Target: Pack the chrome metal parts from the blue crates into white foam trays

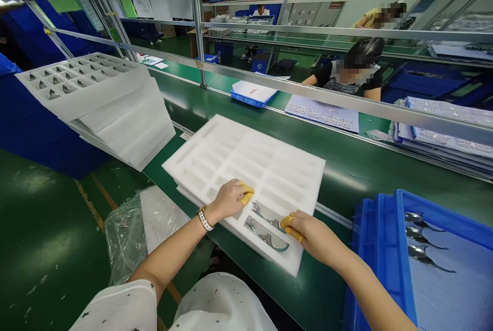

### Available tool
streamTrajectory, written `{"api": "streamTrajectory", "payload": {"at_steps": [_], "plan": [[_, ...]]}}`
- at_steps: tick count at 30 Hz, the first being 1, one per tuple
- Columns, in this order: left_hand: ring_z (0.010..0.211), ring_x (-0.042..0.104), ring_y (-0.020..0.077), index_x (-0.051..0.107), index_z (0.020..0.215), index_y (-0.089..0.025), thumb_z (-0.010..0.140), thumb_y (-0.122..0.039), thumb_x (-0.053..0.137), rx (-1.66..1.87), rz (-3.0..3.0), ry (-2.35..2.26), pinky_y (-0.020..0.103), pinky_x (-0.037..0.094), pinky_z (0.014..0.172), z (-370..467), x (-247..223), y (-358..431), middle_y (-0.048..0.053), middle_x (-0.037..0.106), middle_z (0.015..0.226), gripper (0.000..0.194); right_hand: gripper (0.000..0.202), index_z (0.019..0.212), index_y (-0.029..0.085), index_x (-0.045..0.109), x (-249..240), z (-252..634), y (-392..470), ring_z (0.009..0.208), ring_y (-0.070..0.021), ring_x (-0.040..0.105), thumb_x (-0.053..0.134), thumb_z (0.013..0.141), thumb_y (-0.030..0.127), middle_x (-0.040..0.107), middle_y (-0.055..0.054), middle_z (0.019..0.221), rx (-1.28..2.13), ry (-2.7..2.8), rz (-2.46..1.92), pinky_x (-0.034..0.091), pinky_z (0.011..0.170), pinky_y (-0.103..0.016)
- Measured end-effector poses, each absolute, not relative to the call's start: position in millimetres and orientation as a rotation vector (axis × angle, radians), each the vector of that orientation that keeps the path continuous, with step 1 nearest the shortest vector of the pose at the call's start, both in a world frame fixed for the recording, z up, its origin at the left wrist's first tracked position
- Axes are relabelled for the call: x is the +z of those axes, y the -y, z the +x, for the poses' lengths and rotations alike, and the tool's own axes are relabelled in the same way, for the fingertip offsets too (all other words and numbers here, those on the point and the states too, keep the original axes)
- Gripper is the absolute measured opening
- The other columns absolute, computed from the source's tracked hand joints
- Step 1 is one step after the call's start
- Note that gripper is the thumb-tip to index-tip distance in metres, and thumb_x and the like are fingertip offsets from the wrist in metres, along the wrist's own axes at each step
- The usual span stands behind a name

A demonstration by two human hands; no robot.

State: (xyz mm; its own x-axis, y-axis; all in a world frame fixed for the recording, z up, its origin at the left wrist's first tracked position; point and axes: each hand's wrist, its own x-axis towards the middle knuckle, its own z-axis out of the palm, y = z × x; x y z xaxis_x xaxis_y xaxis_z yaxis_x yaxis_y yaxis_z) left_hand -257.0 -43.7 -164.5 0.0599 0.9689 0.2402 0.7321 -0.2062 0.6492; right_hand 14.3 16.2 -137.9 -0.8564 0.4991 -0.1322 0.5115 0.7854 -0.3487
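A white foam tray (246, 167) with many long slots lies on the green conveyor belt (346, 177). Two curved shiny metal parts sit in its near slots: one (266, 236) in the closest slot, another (265, 215) in the slot behind it. My right hand (314, 236), with yellow finger cots, pinches the right end of the farther metal part. My left hand (230, 198), also in yellow finger cots, rests fingers-down on the foam tray just left of the parts, holding nothing.
A blue bin (385, 249) at the right holds more shiny metal parts (421, 238). A stack of foam trays (115, 110) with parts stands at the left. A plastic bag (127, 233) lies below. Across the belt sits a person (354, 72), with paper stacks (442, 136) and a blue tray (252, 94).
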Motion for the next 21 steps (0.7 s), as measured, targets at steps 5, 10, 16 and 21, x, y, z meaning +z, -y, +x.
{"api": "streamTrajectory", "payload": {"at_steps": [5, 10, 16, 21], "plan": [[0.089, 0.059, 0.0209, 0.074, 0.110, -0.019, 0.094, -0.027, 0.062, 0.834, 2.157, -1.658, 0.033, 0.049, 0.079, -255.3, -164.9, 44.9, 0.006, 0.068, 0.089, 0.021, 0.029, 0.078, 0.019, 0.067, -136.1, 11.4, 0.4, 0.081, -0.0204, 0.057, 0.046, 0.096, 0.011, 0.062, -0.007, 0.077, -0.358, -2.979, 0.960, 0.044, 0.065, -0.028], [0.088, 0.058, 0.0197, 0.075, 0.108, -0.021, 0.096, -0.033, 0.062, 0.719, 2.333, -1.542, 0.034, 0.045, 0.080, -253.9, -163.9, 48.0, 0.006, 0.063, 0.093, 0.021, 0.033, 0.077, 0.019, 0.066, -129.6, 10.9, 5.8, 0.078, -0.0182, 0.057, 0.043, 0.088, -0.002, 0.063, -0.005, 0.080, -0.362, -2.863, 0.948, 0.041, 0.064, -0.028], [0.094, 0.057, 0.0207, 0.074, 0.104, -0.022, 0.096, -0.028, 0.062, 0.543, 2.370, -1.666, 0.033, 0.043, 0.081, -245.6, -155.8, 40.2, 0.006, 0.063, 0.096, 0.015, 0.029, 0.075, 0.019, 0.066, -134.7, 5.3, 8.0, 0.089, -0.0215, 0.052, 0.051, 0.094, 0.003, 0.063, -0.006, 0.082, -0.061, -2.903, 1.000, 0.032, 0.068, -0.033], [0.092, 0.059, 0.0220, 0.072, 0.085, -0.019, 0.094, -0.022, 0.062, 0.349, 2.450, -1.680, 0.034, 0.040, 0.078, -226.1, -139.3, 33.1, 0.007, 0.064, 0.087, 0.014, 0.025, 0.079, 0.017, 0.070, -128.9, 7.4, 8.3, 0.088, -0.0221, 0.049, 0.054, 0.096, 0.008, 0.061, -0.008, 0.085, -0.088, -2.845, 1.084, 0.033, 0.067, -0.034]]}}
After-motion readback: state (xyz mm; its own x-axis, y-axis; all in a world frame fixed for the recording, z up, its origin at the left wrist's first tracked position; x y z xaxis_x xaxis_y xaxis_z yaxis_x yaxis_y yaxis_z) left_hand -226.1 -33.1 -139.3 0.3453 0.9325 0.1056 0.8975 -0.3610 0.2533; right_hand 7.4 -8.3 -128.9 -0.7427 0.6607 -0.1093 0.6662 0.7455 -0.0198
